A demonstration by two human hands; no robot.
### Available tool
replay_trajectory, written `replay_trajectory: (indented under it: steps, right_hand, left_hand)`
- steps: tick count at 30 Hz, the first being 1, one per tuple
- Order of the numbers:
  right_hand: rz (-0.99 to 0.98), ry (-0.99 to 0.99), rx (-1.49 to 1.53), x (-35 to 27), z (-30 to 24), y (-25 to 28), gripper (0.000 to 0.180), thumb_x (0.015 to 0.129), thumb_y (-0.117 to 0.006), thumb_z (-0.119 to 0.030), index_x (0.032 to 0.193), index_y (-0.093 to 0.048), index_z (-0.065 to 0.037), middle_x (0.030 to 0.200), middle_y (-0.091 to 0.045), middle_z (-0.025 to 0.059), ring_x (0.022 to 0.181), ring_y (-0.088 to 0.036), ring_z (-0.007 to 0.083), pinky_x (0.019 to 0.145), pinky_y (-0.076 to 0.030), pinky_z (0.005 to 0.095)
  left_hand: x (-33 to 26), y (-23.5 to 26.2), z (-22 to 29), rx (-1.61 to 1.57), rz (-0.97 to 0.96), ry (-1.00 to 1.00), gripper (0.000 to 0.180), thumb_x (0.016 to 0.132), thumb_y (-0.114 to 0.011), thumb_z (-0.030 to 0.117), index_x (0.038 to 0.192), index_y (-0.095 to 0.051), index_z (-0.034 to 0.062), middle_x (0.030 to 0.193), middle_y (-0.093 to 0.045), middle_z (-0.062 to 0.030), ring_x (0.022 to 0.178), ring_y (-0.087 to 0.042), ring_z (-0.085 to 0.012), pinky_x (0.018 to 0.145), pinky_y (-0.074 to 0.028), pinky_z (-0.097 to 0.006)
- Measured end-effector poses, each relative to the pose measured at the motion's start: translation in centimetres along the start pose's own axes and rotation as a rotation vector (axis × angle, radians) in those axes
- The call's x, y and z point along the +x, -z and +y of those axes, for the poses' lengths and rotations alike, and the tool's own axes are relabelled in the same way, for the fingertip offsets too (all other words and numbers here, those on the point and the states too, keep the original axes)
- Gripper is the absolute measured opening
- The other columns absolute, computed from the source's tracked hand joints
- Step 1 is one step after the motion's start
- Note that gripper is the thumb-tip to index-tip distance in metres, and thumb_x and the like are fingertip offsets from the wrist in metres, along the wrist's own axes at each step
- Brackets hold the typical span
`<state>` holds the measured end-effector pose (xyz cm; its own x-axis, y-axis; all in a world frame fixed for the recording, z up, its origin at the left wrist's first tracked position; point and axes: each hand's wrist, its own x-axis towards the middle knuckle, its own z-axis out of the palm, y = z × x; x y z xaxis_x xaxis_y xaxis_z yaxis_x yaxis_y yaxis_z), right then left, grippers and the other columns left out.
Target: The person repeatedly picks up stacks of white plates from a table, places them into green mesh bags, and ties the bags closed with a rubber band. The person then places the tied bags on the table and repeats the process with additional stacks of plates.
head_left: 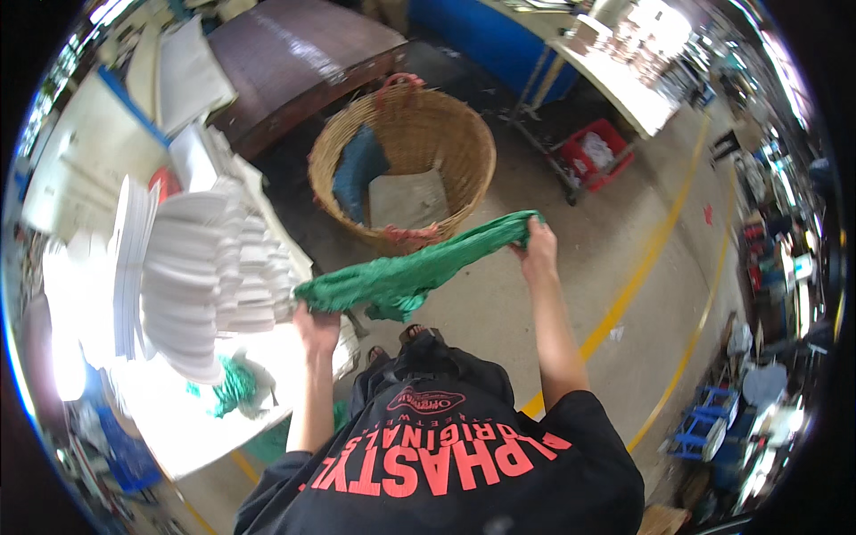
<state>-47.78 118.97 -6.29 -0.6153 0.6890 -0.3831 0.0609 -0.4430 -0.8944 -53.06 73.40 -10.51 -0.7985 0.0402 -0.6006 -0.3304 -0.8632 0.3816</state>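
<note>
A green piece of cloth (pixel 406 272) hangs stretched between my two hands above the concrete floor. My left hand (pixel 316 325) grips its lower left end, close to the table edge. My right hand (pixel 538 250) grips the upper right end, held out at arm's length. The cloth sags and bunches in the middle. Just behind it stands a round woven basket (pixel 464 134) with a blue cloth (pixel 357 169) and a grey piece inside.
On my left a white table (pixel 178 428) carries tall stacks of folded white fabric (pixel 214 267) and a small green scrap (pixel 234 385). A dark wooden table (pixel 294 53), a blue barrel (pixel 486 36) and a red crate (pixel 596 153) stand beyond. Yellow floor lines (pixel 642 267) run on the right.
</note>
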Motion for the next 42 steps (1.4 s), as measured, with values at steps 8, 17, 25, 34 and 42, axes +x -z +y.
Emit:
replay_trajectory:
  steps: [8, 17, 25, 34, 42]
  right_hand:
    - [0.024, -0.203, 0.353, 2.2, -2.1, -0.4, 0.031, 0.112, -0.048, -0.034, 0.122, -0.061, -0.008, 0.114, -0.068, 0.0106, 0.103, -0.069, 0.0291, 0.089, -0.06, 0.05]
    - [0.091, 0.924, -1.222, -4.4, -5.5, -4.6, 0.062, 0.091, -0.069, -0.017, 0.147, -0.048, -0.003, 0.137, -0.061, 0.0124, 0.132, -0.054, 0.0319, 0.115, -0.04, 0.0461]
    - [-1.201, 0.416, -1.298, -9.6, 9.1, -9.4, 0.061, 0.082, -0.075, -0.011, 0.141, -0.058, -0.011, 0.131, -0.065, 0.0201, 0.122, -0.062, 0.0401, 0.106, -0.048, 0.045]
    - [-0.657, 0.514, -1.34, -1.5, 5.7, -9.6, 0.032, 0.084, -0.061, 0.002, 0.114, -0.069, -0.007, 0.1, -0.075, 0.0195, 0.103, -0.072, 0.0411, 0.092, -0.054, 0.0481]
    - [-1.288, 0.825, -1.544, -13.1, -6.0, -24.5, 0.09, 0.085, -0.08, -0.02, 0.161, -0.033, -0.018, 0.154, -0.046, 0.0209, 0.142, -0.044, 0.0441, 0.115, -0.043, 0.0511]
  left_hand:
    - [-4.6, -4.1, 1.3, 0.033, -0.079, 0.055, 0.034, 0.112, -0.041, 0.025, 0.137, -0.055, 0.0075, 0.129, -0.065, -0.0132, 0.117, -0.064, -0.0286, 0.105, -0.052, -0.048]
    - [-8.0, -3.5, 0.0, 1.187, -0.408, -0.393, 0.025, 0.1, -0.051, -0.007, 0.118, -0.06, 0.0087, 0.11, -0.062, -0.0002, 0.102, -0.056, -0.0093, 0.092, -0.046, -0.026]
    - [-11.0, -7.3, -2.2, 0.58, -0.674, -0.159, 0.014, 0.102, -0.063, 0.002, 0.113, -0.063, 0.0088, 0.135, -0.064, -0.0086, 0.118, -0.059, -0.0145, 0.099, -0.05, -0.031]
    - [-12.5, 0.6, 3.1, 1.907, -0.288, -0.366, 0.031, 0.078, -0.064, 0.005, 0.101, -0.083, 0.0132, 0.139, -0.062, -0.0217, 0.109, -0.07, -0.0409, 0.093, -0.057, -0.044]
    - [-11.3, 2.5, -1.7, 1.755, -0.039, -0.43, 0.079, 0.079, -0.065, 0.009, 0.153, -0.038, 0.0073, 0.15, -0.039, -0.0411, 0.097, -0.067, -0.0584, 0.086, -0.056, -0.062]
